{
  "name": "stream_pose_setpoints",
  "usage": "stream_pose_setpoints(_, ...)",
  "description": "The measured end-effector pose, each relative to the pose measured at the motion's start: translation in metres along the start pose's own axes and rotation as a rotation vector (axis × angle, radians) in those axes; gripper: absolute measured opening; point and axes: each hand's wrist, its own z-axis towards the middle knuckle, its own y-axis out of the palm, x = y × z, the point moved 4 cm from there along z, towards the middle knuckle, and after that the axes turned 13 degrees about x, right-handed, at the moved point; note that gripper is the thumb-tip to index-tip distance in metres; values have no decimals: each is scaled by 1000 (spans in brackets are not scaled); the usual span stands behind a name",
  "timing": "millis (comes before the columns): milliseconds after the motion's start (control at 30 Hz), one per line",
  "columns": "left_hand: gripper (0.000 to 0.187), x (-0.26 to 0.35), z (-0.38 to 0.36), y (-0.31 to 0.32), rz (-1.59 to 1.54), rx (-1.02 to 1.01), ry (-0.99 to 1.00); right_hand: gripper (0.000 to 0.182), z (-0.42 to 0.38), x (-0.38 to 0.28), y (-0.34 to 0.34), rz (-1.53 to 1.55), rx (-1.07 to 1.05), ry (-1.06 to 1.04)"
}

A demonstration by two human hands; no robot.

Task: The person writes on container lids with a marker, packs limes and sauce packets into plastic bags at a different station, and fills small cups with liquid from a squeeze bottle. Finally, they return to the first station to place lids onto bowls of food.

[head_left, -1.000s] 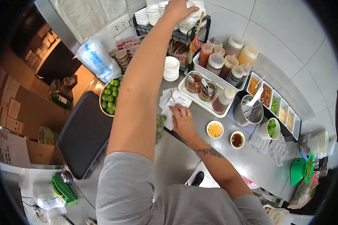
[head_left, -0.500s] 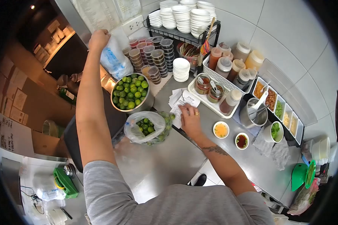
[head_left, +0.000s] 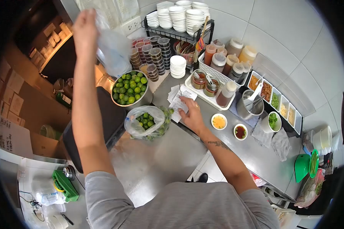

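The plastic bag (head_left: 116, 55) is cloudy and see-through, with a faint bluish tint; it is drawn up tall and slanting, narrow and blurred at its top, wider and creased lower down; it is at the far left corner of the bench (head_left: 162, 91), its foot partly hidden; the paper slips (head_left: 177, 103) are white, with dark print too small to read; they overlap in a loose fan, close to the bench's near edge.
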Motion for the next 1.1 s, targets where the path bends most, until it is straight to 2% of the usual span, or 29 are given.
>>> stream_pose_setpoints(33, 31, 8, -38, 1, -31, 33, -163, 50, 2, -23, -8, 139, 52, -3)
stream_pose_setpoints(100, 23, -8, -94, 3, -138, -75, -452, 50, 7, -68, -21, 359, 165, -11)
stream_pose_setpoints(133, 20, -18, -123, 5, -222, -62, -568, 49, 8, -85, -26, 437, 225, -23)
stream_pose_setpoints(167, 17, -25, -148, 8, -307, -47, -684, 43, 8, -96, -30, 456, 293, -42)
stream_pose_setpoints(233, 18, -23, -188, 12, -365, 10, -820, 30, 5, -94, -34, 464, 268, -14)
stream_pose_setpoints(300, 19, -69, -216, 4, -262, -55, -832, 19, -4, -70, -37, 442, 76, 87)
stream_pose_setpoints(333, 18, -89, -225, -4, 17, -241, -639, 16, -11, -63, -43, 465, 94, 223)
stream_pose_setpoints(433, 28, -1, -247, -41, 366, -137, 143, 18, -35, -43, -58, 583, 160, 569)
stream_pose_setpoints(500, 41, 19, -290, -56, 115, -467, -249, 19, -55, -23, -58, 746, 211, 741)
stream_pose_setpoints(567, 43, 37, -345, -54, 33, -653, -240, 22, -72, -36, -53, 852, 143, 812)
stream_pose_setpoints(600, 35, 29, -363, -57, 72, -711, -210, 23, -80, -41, -50, 905, 105, 848)
stream_pose_setpoints(633, 28, 24, -375, -59, 110, -769, -177, 24, -82, -42, -56, 679, 112, 652)
stream_pose_setpoints(700, 18, 18, -381, -67, 75, -735, -332, 25, -80, -46, -67, 232, 131, 244)
stream_pose_setpoints(800, 10, 10, -386, -73, 33, -748, -483, 20, -82, -43, -72, 539, 128, 410)
stream_pose_setpoints(900, 12, -3, -389, -77, 53, -686, -525, 16, -89, -79, -60, 1234, 36, 1257)
stream_pose_setpoints(933, 13, -5, -389, -77, 64, -647, -529, 15, -90, -71, -57, 1160, -81, 1093)
stream_pose_setpoints(1000, 14, -12, -388, -80, 43, -550, -750, 15, -99, -39, -47, 995, -294, 762)
stream_pose_setpoints(1033, 15, -14, -388, -80, 31, -497, -860, 13, -102, -31, -51, 796, -272, 669)
stream_pose_setpoints(1100, 12, -9, -379, -75, -331, -307, -1249, 9, -102, -23, -59, 399, -228, 477)
